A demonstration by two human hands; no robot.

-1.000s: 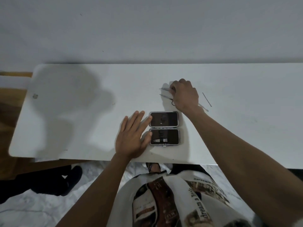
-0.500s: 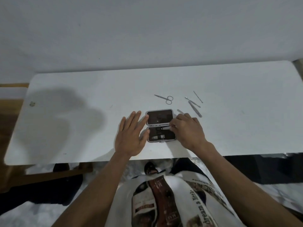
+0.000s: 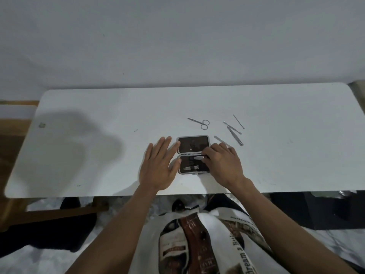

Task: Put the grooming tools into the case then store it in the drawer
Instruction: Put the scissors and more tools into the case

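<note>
- Head view. Since a second ago the right hand [image 3: 223,162] has come back from the far tools to the case [image 3: 193,154], bringing a thin metal tool [image 3: 198,158] with it; against half a second ago the tool sits a little deeper across the near half.
- Right hand grip: fingertips pinched shut on the tool's right end, pressing it toward the near half's upper edge. Whether it is under a strap I cannot tell.
- Left hand [image 3: 159,167]: flat, fingers spread, holding nothing; fingertips touch the case's left edge, steadying it, as before.
- Case lies open, two dark halves, near the table's [image 3: 98,107] front edge. Nail clipper [image 3: 191,167] already seated low in the near half.
- Judgement: second tool going in; most of the set is left.
- Loose on the table: scissors [image 3: 199,122] just beyond the case; a flat file [image 3: 218,139] by the right knuckles; tweezers [image 3: 235,135], a pusher [image 3: 231,128] and a thin probe [image 3: 238,121] further right, close together.
- Room: wide bare tabletop left and right. Front edge is near both wrists, so the case could slide off if pushed back.
- No drawer in view.
</note>
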